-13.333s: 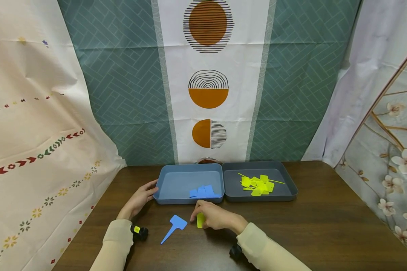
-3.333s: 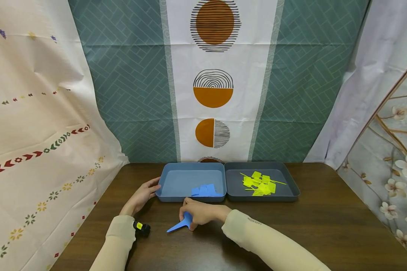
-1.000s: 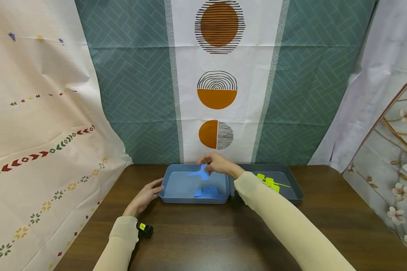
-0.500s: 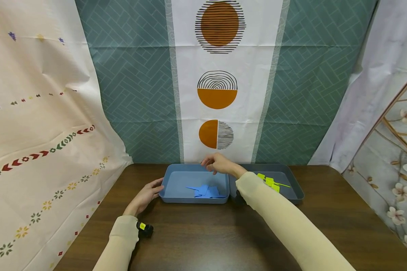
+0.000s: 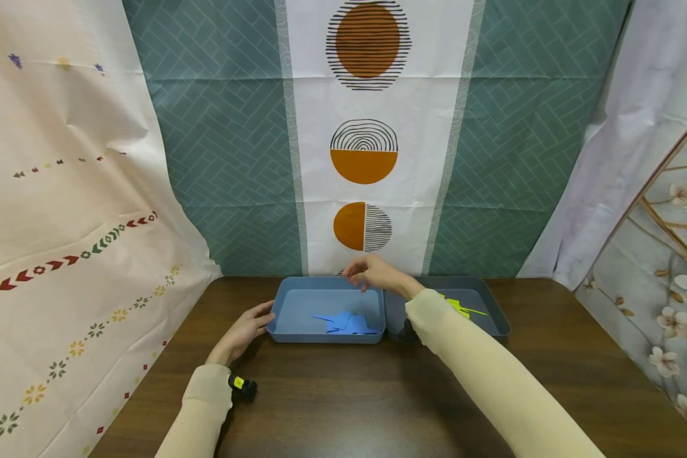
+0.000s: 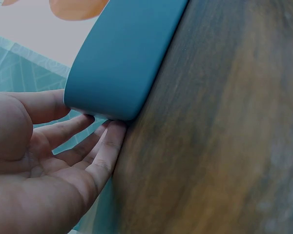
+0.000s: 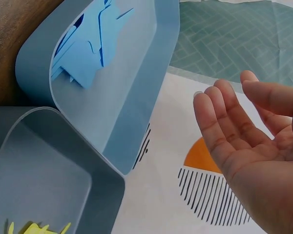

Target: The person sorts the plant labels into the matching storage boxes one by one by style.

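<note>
My left hand (image 5: 243,332) touches the left end of the blue tray (image 5: 327,339) with its fingertips; the left wrist view shows the fingers against the tray's end wall (image 6: 112,68). Over the tray's back right part hovers my right hand (image 5: 374,273). Its fingers are relaxed and hold nothing, as the right wrist view shows the bare palm (image 7: 254,141). Blue T-shaped plant labels (image 5: 346,323) lie overlapping near the front right of the blue tray. In the dark grey tray (image 5: 495,312) beside it lie yellow plant labels (image 5: 464,308), partly hidden by my right forearm.
Both trays stand side by side, touching, at the back of the brown wooden table (image 5: 320,401). A patterned cloth (image 5: 366,140) hangs right behind the table's back edge. A light patterned cloth (image 5: 80,254) borders the left side.
My right hand picked up the blue plant label from the table, carried it over the blue tray and let it drop onto the others. The left hand has stayed at the tray's end.
</note>
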Demonstrator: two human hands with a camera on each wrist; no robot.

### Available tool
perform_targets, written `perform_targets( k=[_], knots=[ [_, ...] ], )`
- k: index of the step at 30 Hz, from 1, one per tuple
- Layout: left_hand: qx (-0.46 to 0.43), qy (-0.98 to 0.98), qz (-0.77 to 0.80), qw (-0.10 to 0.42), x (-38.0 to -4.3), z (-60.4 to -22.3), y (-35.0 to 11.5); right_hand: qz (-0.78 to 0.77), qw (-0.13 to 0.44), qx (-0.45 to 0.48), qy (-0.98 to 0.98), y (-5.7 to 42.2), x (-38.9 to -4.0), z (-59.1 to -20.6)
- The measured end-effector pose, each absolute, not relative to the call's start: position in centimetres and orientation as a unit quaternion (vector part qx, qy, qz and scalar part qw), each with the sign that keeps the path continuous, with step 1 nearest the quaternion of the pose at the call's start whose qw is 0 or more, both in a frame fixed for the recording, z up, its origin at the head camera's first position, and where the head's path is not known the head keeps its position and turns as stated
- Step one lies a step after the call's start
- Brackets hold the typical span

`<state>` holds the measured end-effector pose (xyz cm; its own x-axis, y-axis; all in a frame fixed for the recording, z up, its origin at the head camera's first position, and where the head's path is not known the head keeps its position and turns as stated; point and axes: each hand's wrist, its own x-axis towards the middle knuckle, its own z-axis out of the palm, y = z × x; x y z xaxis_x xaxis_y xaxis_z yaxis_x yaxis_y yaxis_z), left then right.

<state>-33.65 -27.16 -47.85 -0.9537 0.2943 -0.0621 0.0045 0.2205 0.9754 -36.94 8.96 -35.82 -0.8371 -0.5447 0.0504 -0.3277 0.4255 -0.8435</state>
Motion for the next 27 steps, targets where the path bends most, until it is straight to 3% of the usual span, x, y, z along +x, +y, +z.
perform_targets(
  k=[21,27],
  knots=[
    [0.102,0.774,0.613,0.121,-33.7,-47.3,-26.8,-0.485,0.104,-0.279,0.822,11.5,-35.0,-37.1],
    [0.107,0.808,0.574,0.080,-33.6,-46.5,-27.1,-0.486,0.099,-0.271,0.825,12.6,-34.8,-37.3]
  ],
)
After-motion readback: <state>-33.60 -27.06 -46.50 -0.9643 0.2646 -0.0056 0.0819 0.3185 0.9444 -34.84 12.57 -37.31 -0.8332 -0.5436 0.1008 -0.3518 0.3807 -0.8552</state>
